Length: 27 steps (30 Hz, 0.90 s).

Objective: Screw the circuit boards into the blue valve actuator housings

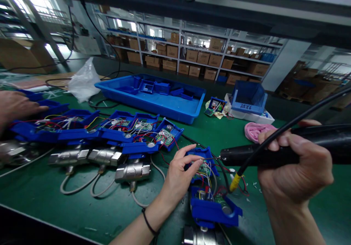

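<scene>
My right hand is wrapped around a black electric screwdriver, which lies level and points left. Its thin bit reaches the fingertips of my left hand. There the thumb and forefinger are pinched together at the bit's tip; anything small between them is hidden. Just beneath is an open blue housing with wires and a circuit board. Closer to me stands another blue housing, its wiring exposed, on a metal valve body.
Several blue housings on metal valves line the left side. Another person's hand is over the far-left ones. Behind are a blue tray, a blue bin and a pink cloth. The screwdriver's black cable crosses in front.
</scene>
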Each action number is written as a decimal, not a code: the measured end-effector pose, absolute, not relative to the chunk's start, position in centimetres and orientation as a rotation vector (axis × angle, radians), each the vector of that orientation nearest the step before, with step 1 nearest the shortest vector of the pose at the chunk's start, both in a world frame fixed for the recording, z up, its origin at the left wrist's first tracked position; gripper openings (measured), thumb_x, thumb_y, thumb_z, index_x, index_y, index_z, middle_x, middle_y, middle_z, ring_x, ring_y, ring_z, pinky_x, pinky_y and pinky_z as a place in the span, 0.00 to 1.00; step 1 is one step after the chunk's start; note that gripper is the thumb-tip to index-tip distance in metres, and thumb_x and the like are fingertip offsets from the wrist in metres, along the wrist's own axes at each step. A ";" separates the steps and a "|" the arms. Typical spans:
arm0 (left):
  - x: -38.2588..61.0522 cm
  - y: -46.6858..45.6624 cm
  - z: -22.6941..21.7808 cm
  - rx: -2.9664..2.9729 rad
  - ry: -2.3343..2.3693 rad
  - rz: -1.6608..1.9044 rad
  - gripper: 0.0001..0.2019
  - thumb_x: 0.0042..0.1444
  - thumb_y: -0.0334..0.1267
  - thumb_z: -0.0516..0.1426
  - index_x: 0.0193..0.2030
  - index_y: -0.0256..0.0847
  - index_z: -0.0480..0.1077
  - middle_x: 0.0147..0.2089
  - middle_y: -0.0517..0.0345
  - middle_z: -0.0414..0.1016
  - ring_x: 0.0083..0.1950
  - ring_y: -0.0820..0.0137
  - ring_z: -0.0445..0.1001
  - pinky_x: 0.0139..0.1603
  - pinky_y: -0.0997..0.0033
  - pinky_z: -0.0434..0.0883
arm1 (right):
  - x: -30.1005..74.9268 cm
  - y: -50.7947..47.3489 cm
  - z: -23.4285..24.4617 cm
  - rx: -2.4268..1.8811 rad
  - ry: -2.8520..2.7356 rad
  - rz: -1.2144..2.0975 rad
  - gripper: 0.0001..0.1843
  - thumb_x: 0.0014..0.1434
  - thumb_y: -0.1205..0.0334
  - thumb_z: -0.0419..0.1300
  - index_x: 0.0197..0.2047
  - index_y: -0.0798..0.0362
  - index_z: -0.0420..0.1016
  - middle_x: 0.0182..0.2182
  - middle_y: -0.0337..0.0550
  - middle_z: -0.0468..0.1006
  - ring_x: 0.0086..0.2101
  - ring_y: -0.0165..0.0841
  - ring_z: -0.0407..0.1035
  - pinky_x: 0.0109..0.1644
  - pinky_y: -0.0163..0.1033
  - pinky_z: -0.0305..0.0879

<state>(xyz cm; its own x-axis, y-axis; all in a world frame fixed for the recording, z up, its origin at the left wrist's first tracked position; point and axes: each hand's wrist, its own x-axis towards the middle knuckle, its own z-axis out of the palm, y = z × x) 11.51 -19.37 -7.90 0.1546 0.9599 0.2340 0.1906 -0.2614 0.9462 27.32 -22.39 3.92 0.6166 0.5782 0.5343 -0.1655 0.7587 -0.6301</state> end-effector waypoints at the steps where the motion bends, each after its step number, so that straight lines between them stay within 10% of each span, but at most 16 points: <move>1: 11.5 -19.4 -7.9 1.615 1.137 1.187 0.07 0.54 0.40 0.58 0.35 0.46 0.79 0.58 0.53 0.70 0.59 0.61 0.67 0.62 0.55 0.60 | 27.4 -22.4 3.9 -0.559 -0.798 0.452 0.13 0.44 0.71 0.54 0.36 0.53 0.70 0.19 0.33 0.62 0.20 0.26 0.55 0.23 0.34 0.57; 27: 11.6 -19.0 -8.8 1.697 1.117 1.269 0.08 0.56 0.38 0.57 0.36 0.48 0.79 0.51 0.56 0.76 0.57 0.61 0.68 0.61 0.50 0.62 | 27.2 -22.4 4.0 -0.554 -0.788 0.414 0.13 0.41 0.69 0.54 0.34 0.54 0.67 0.20 0.32 0.64 0.19 0.23 0.55 0.23 0.32 0.55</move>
<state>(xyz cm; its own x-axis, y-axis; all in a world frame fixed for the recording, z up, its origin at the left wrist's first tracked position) 11.57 -18.98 -8.84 0.1362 0.9326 0.3341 0.2137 -0.3570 0.9093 27.19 -22.39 4.02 0.6386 0.5416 0.5467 -0.1435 0.7818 -0.6069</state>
